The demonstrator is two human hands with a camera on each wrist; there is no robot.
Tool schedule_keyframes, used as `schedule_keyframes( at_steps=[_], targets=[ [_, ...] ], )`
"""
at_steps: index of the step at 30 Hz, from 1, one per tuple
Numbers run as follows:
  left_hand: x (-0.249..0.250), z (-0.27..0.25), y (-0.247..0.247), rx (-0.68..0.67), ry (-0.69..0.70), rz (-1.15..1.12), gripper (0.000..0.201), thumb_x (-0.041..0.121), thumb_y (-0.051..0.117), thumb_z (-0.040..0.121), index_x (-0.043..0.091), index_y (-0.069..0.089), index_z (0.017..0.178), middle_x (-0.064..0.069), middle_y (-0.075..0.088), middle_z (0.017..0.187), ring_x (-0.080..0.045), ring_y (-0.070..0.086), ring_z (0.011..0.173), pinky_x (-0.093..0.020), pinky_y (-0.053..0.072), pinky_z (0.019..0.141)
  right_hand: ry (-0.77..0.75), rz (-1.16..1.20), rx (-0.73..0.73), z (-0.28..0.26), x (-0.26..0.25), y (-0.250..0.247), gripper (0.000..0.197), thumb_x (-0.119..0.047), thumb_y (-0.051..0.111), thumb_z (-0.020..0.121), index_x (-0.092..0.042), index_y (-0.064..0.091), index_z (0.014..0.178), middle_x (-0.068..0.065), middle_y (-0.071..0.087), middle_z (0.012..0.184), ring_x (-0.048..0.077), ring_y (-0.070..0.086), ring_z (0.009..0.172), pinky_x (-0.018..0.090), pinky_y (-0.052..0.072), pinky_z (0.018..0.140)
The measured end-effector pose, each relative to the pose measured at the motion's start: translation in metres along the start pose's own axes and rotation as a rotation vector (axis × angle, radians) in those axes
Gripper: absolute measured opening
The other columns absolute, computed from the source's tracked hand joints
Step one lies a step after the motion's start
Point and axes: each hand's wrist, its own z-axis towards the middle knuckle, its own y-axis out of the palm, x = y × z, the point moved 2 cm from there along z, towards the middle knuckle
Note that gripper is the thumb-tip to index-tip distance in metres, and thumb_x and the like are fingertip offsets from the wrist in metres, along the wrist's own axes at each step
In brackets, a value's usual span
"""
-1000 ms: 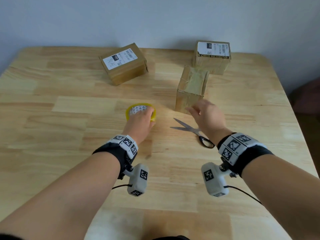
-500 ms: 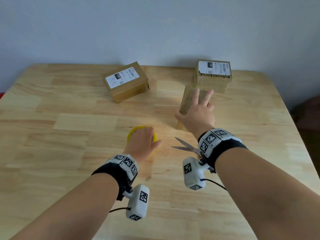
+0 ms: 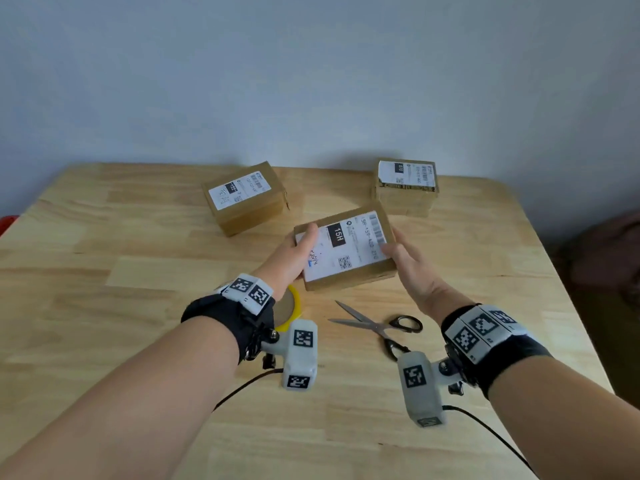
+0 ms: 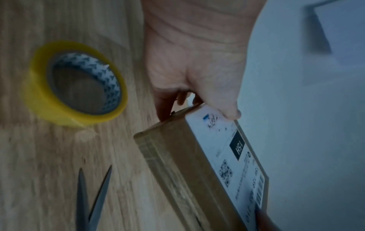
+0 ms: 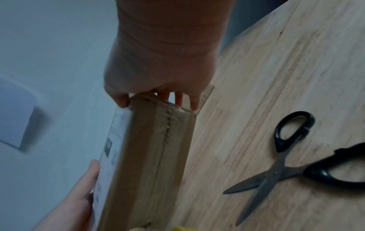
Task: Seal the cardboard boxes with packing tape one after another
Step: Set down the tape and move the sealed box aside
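Observation:
Both hands hold a small cardboard box [image 3: 346,251] with a white shipping label above the table, label side facing me. My left hand [image 3: 294,254] grips its left end, thumb on the label [image 4: 231,112] and fingers underneath. My right hand [image 3: 405,261] grips the right end, thumb on the label, fingers [image 5: 178,98] behind. The box side [image 5: 156,164] shows an old taped seam. The yellow tape roll [image 4: 77,84] lies flat on the table below my left wrist, partly hidden in the head view [image 3: 294,306].
Open black-handled scissors [image 3: 381,327] lie on the wooden table [image 3: 138,306] near my right wrist. Two more labelled boxes stand at the back: one left of centre [image 3: 246,197], one at the right [image 3: 405,187]. A wall rises behind the table.
My left hand let go of the tape roll and moved to the box. My right hand took the box that stood on edge; both hands now hold it lifted, label up.

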Motion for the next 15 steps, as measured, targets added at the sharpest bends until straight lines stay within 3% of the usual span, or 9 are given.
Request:
schedule_keyframes(
  at_steps=[2, 4, 6, 7, 9, 11, 13, 15],
  targets=[
    [0.007, 0.003, -0.008, 0.060, 0.028, -0.009, 0.055, 0.073, 0.047, 0.077, 0.035, 0.056, 0.117, -0.007, 0.055, 0.128, -0.017, 0.062, 0.105, -0.037, 0.048, 0.094, 0.002, -0.013, -0.004, 0.007, -0.006, 0.003, 0.035, -0.027, 0.041, 0.101, -0.027, 0.045, 0.136, -0.012, 0.060, 0.116, 0.003, 0.054, 0.106, 0.019, 0.042, 0.090],
    [0.017, 0.008, -0.015, 0.093, 0.065, -0.049, 0.042, 0.052, 0.050, 0.086, 0.024, 0.053, 0.116, -0.007, 0.060, 0.122, -0.017, 0.060, 0.104, -0.037, 0.045, 0.096, 0.028, -0.017, 0.066, 0.023, -0.008, 0.004, 0.034, -0.030, 0.038, 0.103, -0.023, 0.045, 0.135, -0.014, 0.059, 0.110, 0.008, 0.055, 0.104, 0.026, 0.042, 0.090],
    [0.028, 0.019, -0.022, 0.121, 0.087, -0.039, 0.056, 0.041, 0.059, 0.081, 0.016, 0.044, 0.129, -0.003, 0.062, 0.119, -0.017, 0.059, 0.108, -0.038, 0.043, 0.099, 0.022, -0.072, 0.174, 0.044, -0.011, 0.005, 0.035, -0.031, 0.042, 0.102, -0.018, 0.042, 0.134, -0.013, 0.056, 0.102, 0.006, 0.054, 0.093, 0.025, 0.041, 0.082],
    [0.032, 0.029, -0.026, 0.128, 0.105, -0.008, 0.062, 0.038, 0.063, 0.079, 0.016, 0.040, 0.133, -0.001, 0.060, 0.121, -0.017, 0.057, 0.110, -0.038, 0.043, 0.100, 0.019, -0.099, 0.230, 0.055, -0.014, 0.005, 0.037, -0.031, 0.045, 0.100, -0.017, 0.039, 0.134, -0.010, 0.055, 0.103, 0.006, 0.054, 0.090, 0.024, 0.040, 0.079],
    [0.045, 0.048, -0.030, 0.106, 0.130, 0.071, 0.056, 0.028, 0.065, 0.084, 0.017, 0.040, 0.132, 0.003, 0.057, 0.123, -0.014, 0.056, 0.108, -0.029, 0.046, 0.089, 0.021, -0.150, 0.306, 0.079, -0.018, 0.004, 0.042, -0.030, 0.052, 0.098, -0.013, 0.036, 0.132, -0.001, 0.055, 0.111, 0.012, 0.055, 0.092, 0.027, 0.041, 0.077],
    [0.058, 0.075, -0.032, 0.079, 0.133, 0.167, 0.052, 0.031, 0.069, 0.081, 0.030, 0.042, 0.126, 0.004, 0.053, 0.123, -0.013, 0.055, 0.105, -0.024, 0.046, 0.082, -0.004, -0.233, 0.316, 0.107, -0.021, 0.005, 0.046, -0.033, 0.058, 0.094, -0.011, 0.036, 0.129, 0.003, 0.054, 0.118, 0.015, 0.055, 0.100, 0.027, 0.042, 0.080],
    [0.068, 0.104, -0.034, 0.067, 0.118, 0.251, 0.058, 0.046, 0.070, 0.067, 0.045, 0.042, 0.118, 0.002, 0.051, 0.128, -0.016, 0.054, 0.109, -0.035, 0.048, 0.093, -0.009, -0.304, 0.295, 0.138, -0.020, 0.006, 0.055, -0.037, 0.061, 0.090, -0.012, 0.034, 0.131, 0.004, 0.051, 0.124, 0.017, 0.055, 0.107, 0.033, 0.046, 0.092],
    [0.073, 0.132, -0.033, 0.057, 0.136, 0.268, 0.058, 0.043, 0.070, 0.075, 0.040, 0.042, 0.126, 0.003, 0.054, 0.130, -0.015, 0.056, 0.110, -0.041, 0.049, 0.096, -0.005, -0.374, 0.255, 0.166, -0.017, 0.005, 0.069, -0.037, 0.063, 0.088, -0.014, 0.026, 0.140, 0.004, 0.046, 0.135, 0.019, 0.050, 0.119, 0.040, 0.043, 0.104]
  ],
)
